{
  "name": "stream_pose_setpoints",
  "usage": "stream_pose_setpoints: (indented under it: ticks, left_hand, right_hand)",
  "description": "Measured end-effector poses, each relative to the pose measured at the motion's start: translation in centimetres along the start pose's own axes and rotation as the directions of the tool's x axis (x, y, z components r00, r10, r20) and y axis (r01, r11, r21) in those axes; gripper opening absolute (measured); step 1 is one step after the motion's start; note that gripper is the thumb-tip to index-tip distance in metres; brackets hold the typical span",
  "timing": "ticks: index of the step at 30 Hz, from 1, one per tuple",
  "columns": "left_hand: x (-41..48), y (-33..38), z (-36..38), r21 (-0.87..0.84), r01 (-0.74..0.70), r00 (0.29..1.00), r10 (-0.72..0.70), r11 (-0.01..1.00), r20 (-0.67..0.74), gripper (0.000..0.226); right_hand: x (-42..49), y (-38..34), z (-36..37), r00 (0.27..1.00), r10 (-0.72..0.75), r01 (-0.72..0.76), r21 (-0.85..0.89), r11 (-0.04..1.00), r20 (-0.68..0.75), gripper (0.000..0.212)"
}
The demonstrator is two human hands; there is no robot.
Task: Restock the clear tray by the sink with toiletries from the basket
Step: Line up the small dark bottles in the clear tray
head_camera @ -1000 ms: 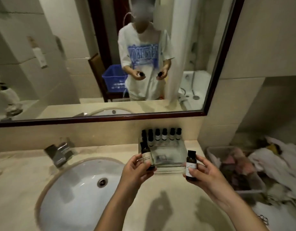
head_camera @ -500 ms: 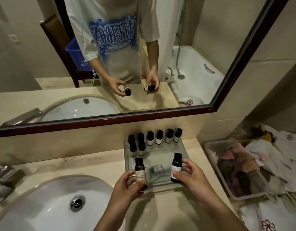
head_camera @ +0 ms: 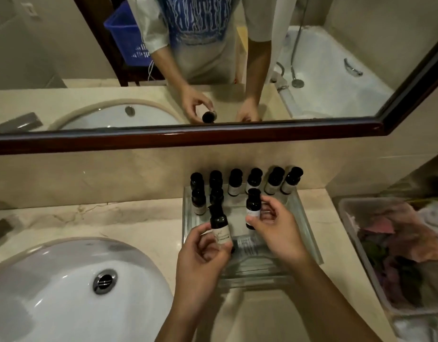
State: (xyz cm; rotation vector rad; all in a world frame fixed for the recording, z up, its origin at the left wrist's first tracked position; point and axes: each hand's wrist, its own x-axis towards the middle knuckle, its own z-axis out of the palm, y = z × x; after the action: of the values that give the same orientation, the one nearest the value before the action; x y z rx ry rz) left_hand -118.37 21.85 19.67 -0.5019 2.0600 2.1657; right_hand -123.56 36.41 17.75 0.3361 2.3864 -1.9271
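— Holding anything?
— Left hand (head_camera: 200, 257) grips a dark, white-labelled bottle (head_camera: 220, 227). Right hand (head_camera: 277, 230) grips a second bottle (head_camera: 253, 207). Both are over the clear tray (head_camera: 298, 218), where eight more bottles (head_camera: 235, 180) stand.

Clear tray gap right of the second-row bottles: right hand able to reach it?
Likely yes. The right hand holds its bottle at that gap; back-row bottles stand behind it, the left hand holds its own bottle aside.

Ten dark bottles (head_camera: 235, 185); one clear tray (head_camera: 302, 218); one sink (head_camera: 52, 292); one bin (head_camera: 353, 240).
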Motion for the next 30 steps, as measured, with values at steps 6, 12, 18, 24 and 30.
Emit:
stream_pose_setpoints:
  ticks: [6,12,18,24,30]
  left_hand:
    - [1.5,-1.0,4.2,0.447,-0.204,0.961,0.264,0.871,-0.077,0.048]
    - [3.9,-1.9,7.3,0.599,-0.237,0.923,0.370,0.765,-0.108,0.055]
    - [5.4,-2.8,7.8,0.629,-0.195,0.935,0.337,0.753,-0.114,0.058]
    - [5.9,-3.7,7.8,0.615,-0.190,0.962,0.270,0.765,-0.039,0.051]
    - [5.9,-3.7,8.0,0.585,-0.160,0.972,0.230,0.795,-0.046,0.050]
  right_hand:
    - [0.7,1.9,-1.3,0.995,-0.096,0.093,-0.060,0.994,-0.041,0.045]
    - [1.9,2.3,-2.3,0.980,-0.190,0.197,-0.130,0.972,0.062,0.041]
    - [2.7,2.8,-2.5,0.962,-0.248,0.270,-0.235,0.934,0.117,0.038]
    - [3.0,3.0,-2.5,0.959,-0.239,0.276,-0.307,0.911,0.152,0.039]
    - [2.2,1.4,-3.2,0.967,-0.205,0.249,-0.388,0.887,0.151,0.057]
